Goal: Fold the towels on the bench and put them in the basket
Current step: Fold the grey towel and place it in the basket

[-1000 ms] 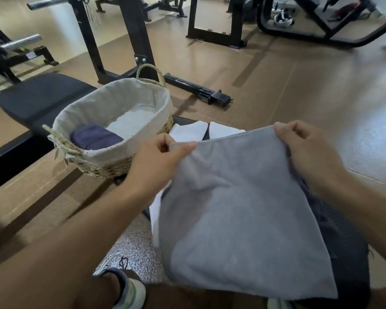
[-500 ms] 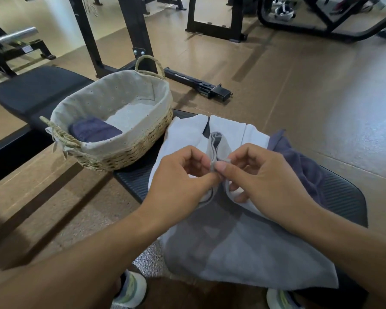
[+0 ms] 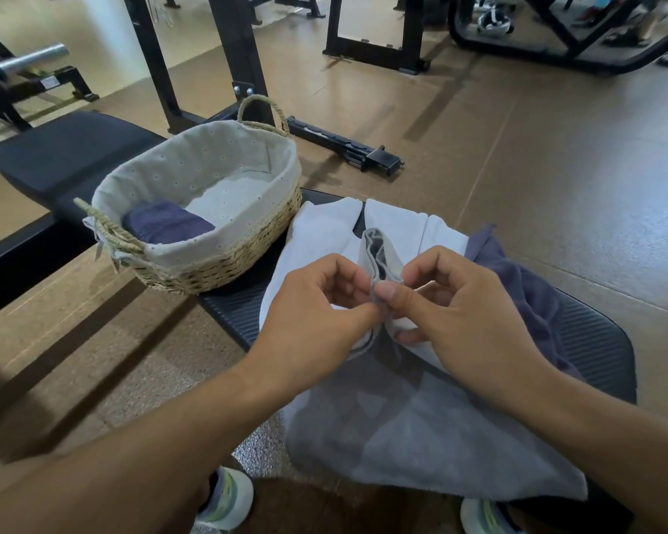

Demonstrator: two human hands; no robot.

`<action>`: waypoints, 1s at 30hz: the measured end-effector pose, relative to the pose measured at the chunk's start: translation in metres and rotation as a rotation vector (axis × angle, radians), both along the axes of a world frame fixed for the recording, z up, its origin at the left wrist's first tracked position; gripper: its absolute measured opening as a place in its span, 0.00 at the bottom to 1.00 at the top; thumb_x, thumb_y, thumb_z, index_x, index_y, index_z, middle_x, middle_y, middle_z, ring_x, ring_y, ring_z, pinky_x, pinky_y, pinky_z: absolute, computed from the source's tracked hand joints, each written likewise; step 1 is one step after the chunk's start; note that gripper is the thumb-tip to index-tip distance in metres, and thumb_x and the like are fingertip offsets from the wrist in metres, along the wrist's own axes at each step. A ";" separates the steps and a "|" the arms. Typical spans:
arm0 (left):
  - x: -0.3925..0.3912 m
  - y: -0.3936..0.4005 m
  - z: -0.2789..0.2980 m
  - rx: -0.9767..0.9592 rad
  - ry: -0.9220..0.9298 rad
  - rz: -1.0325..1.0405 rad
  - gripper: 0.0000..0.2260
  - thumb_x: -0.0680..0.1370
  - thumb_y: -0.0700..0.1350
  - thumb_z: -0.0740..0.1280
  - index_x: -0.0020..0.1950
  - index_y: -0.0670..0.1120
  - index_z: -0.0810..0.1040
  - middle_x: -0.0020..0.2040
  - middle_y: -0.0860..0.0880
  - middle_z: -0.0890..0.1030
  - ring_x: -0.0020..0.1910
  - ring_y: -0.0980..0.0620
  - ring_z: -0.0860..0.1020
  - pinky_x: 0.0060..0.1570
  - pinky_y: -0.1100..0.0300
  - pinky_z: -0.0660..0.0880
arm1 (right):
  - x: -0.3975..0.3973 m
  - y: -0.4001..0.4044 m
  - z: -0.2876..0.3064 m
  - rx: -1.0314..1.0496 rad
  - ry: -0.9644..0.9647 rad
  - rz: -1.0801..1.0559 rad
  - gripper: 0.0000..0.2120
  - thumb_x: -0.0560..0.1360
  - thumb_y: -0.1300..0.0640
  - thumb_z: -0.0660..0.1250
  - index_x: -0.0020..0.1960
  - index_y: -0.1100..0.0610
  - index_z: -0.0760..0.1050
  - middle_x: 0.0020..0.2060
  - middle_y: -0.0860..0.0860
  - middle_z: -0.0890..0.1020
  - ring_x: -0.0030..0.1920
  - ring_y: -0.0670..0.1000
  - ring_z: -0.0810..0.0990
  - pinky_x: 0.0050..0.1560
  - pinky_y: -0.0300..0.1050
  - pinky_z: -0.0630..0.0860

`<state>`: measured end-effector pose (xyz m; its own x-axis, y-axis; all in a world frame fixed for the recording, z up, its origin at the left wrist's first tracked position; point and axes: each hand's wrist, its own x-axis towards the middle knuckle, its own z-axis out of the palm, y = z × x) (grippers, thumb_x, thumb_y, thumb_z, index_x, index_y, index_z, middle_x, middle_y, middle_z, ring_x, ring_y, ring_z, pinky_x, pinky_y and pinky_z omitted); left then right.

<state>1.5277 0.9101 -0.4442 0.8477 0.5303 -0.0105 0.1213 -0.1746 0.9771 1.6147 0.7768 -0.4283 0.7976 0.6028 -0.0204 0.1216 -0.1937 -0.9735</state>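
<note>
Sitting at left centre of the frame: basket (image 3: 224, 260), woven with a pale cloth lining, on the left end of the table (image 3: 594, 341).
Inside basket: one folded dark blue towel (image 3: 166, 225) at its lower-left end.
Left hand (image 3: 313, 321): centre of the frame, thumb and fingers pinching the gathered top corners of the grey towel (image 3: 421, 437).
Grey towel: its corners held together between both hands; the rest hangs down over the near edge of the table, lower centre.
White towels (image 3: 324, 229): lying flat on the table behind the hands, just right of the basket.
Right hand (image 3: 459, 314): touching the left hand, thumb and fingers pinching the same grey corners.
Loose dark blue towel (image 3: 525, 287): crumpled on the table, right of the hands.
Shoes (image 3: 224, 502): on the floor at the bottom edge.
</note>
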 end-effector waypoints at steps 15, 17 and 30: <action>-0.005 -0.003 -0.003 -0.009 0.017 -0.087 0.09 0.65 0.41 0.71 0.44 0.49 0.79 0.39 0.51 0.84 0.42 0.54 0.83 0.48 0.58 0.81 | 0.010 -0.003 -0.006 -0.220 -0.251 0.086 0.13 0.65 0.52 0.80 0.41 0.48 0.76 0.38 0.43 0.84 0.38 0.44 0.82 0.41 0.39 0.79; -0.004 -0.004 -0.003 -0.084 0.032 -0.053 0.09 0.63 0.45 0.71 0.43 0.50 0.79 0.41 0.50 0.85 0.45 0.50 0.85 0.53 0.47 0.82 | 0.009 -0.003 -0.008 -0.206 -0.272 0.067 0.11 0.66 0.52 0.78 0.41 0.48 0.76 0.38 0.42 0.83 0.38 0.44 0.82 0.42 0.39 0.78; -0.002 0.042 0.026 0.742 -0.126 -0.415 0.10 0.74 0.51 0.76 0.52 0.51 0.81 0.69 0.56 0.76 0.78 0.57 0.61 0.76 0.55 0.61 | 0.008 -0.024 0.033 0.039 -0.231 0.239 0.09 0.73 0.64 0.75 0.42 0.54 0.77 0.37 0.52 0.84 0.39 0.49 0.84 0.40 0.50 0.82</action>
<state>1.5258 0.9516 -0.4178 0.9462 0.0101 0.3234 -0.1950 -0.7799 0.5947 1.6231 0.7526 -0.3949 0.6140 0.7704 0.1716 0.3775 -0.0957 -0.9211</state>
